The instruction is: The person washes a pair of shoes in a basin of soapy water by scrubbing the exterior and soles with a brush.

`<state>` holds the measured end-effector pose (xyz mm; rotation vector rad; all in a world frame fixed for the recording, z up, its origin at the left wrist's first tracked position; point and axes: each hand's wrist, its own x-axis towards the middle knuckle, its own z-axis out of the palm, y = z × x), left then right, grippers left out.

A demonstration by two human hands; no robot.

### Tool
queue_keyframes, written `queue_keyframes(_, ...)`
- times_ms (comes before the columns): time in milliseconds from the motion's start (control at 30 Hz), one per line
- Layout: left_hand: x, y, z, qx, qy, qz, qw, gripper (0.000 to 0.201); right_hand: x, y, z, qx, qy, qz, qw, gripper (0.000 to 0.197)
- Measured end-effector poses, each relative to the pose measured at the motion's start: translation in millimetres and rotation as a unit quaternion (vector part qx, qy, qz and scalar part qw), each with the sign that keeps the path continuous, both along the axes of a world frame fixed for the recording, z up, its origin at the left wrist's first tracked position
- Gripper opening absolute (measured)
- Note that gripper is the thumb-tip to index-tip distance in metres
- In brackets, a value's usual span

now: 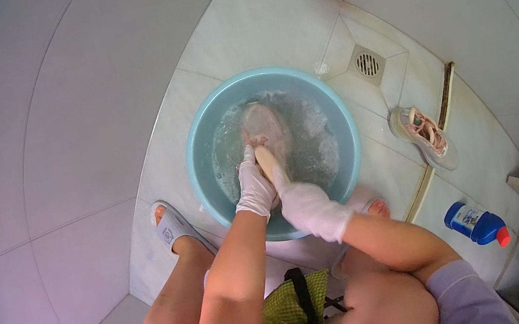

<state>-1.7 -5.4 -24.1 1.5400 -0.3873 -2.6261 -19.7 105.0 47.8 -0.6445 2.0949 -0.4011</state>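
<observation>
A light blue basin (pixel 261 73) of cloudy, sudsy water stands on the floor in front of me. Inside it lies a pale pinkish shoe (pixel 262 120), partly under the water. My left hand (pixel 254 187), in a white glove, grips the near end of the shoe, its fingers partly hidden. My right hand (pixel 313 209), also gloved and smeared by motion, is closed around a cream-coloured brush handle (pixel 266 162). That handle reaches over the shoe beside my left hand; its bristles do not show.
A second pale shoe with pink laces (pixel 427 136) rests across a low floor ledge (pixel 420 193) at the right. Nearer lies a blue bottle with a red cap (pixel 475 222). Behind the basin is a floor drain (pixel 367 64). My slippered feet (pixel 177 226) flank the basin.
</observation>
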Motion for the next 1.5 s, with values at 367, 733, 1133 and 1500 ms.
queue_keyframes(367,6,-9,-20,-0.083,0.065,-0.025,0.994,0.043,0,0,12,-0.086,-0.021,-0.020,0.996,0.054)
queue_keyframes(733,7,-12,-36,-0.051,0.088,-0.035,0.994,0.048,-12,5,2,-0.122,0.027,-0.025,0.992,0.070)
queue_keyframes(1133,14,-17,-42,-0.064,0.075,-0.010,0.995,0.059,1,6,26,-0.055,-0.029,0.028,0.998,0.068)
queue_keyframes(1500,19,-27,-79,-0.224,0.139,-0.109,0.958,0.042,-19,6,5,-0.091,0.039,0.005,0.995,0.059)
